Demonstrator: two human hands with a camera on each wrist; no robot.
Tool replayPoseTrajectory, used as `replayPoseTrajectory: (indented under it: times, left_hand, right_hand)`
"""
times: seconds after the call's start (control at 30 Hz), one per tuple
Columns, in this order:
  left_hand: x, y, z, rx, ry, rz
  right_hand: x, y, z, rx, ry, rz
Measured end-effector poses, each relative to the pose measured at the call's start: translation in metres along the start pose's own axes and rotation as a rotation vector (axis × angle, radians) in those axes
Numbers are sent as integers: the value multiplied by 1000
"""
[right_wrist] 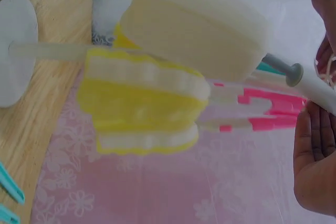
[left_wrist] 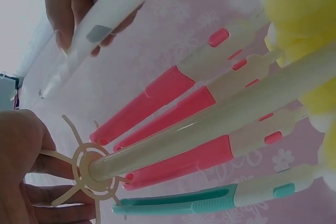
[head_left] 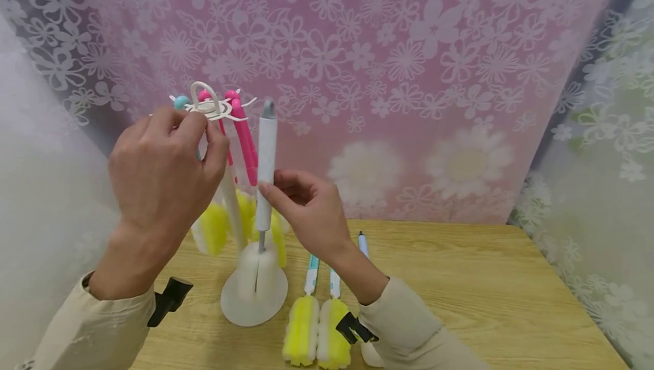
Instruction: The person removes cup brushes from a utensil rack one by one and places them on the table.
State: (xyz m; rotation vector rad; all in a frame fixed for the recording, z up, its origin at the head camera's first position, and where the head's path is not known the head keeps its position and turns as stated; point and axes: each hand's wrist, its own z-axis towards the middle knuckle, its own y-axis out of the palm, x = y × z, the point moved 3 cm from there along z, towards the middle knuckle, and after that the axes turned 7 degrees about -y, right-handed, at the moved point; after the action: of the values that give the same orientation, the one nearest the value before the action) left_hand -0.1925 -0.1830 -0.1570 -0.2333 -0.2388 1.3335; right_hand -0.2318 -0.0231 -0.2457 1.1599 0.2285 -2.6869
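A white rack with a ring of hooks [head_left: 209, 110] stands on a round base [head_left: 232, 307]. My left hand [head_left: 163, 160] holds the rack's top by its hooked ring, fingers behind the ring in the left wrist view. Pink-handled sponge brushes [head_left: 246, 137] and a teal-handled brush [left_wrist: 210, 205] hang from the hooks, their yellow-and-white sponges [right_wrist: 147, 98] below. With thumb and fingers, my right hand [head_left: 311, 211] pinches the white handle [head_left: 267, 171] of a bottle brush upright beside the rack. Its plain white sponge head [head_left: 255, 268] points down, overlapping the base in the head view.
Two yellow-and-white sponge brushes [head_left: 300, 330] with teal-and-white handles lie side by side on the wooden table [head_left: 460, 268]. Another handle [head_left: 363, 242] with a dark tip shows behind my right forearm. A flowered pink curtain [head_left: 378, 92] hangs behind the table.
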Motion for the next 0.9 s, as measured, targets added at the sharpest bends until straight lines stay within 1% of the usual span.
replayPoseTrajectory:
  times: [0.13, 0.2, 0.27, 0.43, 0.57, 0.63, 0.7, 0.83, 0.9]
  left_hand:
    - [1, 0, 0, -7, 8, 2]
    - [1, 0, 0, -2, 4, -5]
    - [1, 0, -1, -11, 11, 8]
    - [1, -1, -1, -8, -6, 4]
    - [0, -2, -2, -8, -7, 6]
    - [0, -2, -2, -15, 0, 15]
    - [0, -2, -2, -7, -8, 6]
    - [1, -1, -2, -9, -7, 7]
    - [2, -1, -2, -23, 6, 19]
  right_hand:
    - [-5, -26, -2, 36, -45, 19]
    - [-6, -41, -4, 66, -53, -2]
    - [-6, -58, -5, 100, -40, -24]
    - [3, -105, -14, 183, 29, -110]
    - [21, -143, -26, 220, 120, -189]
    - [33, -160, -34, 221, 198, -232]
    - [46, -176, -43, 217, 271, -264]
    - [68, -198, -64, 194, 435, -320]
    - [78, -206, -75, 176, 517, -336]
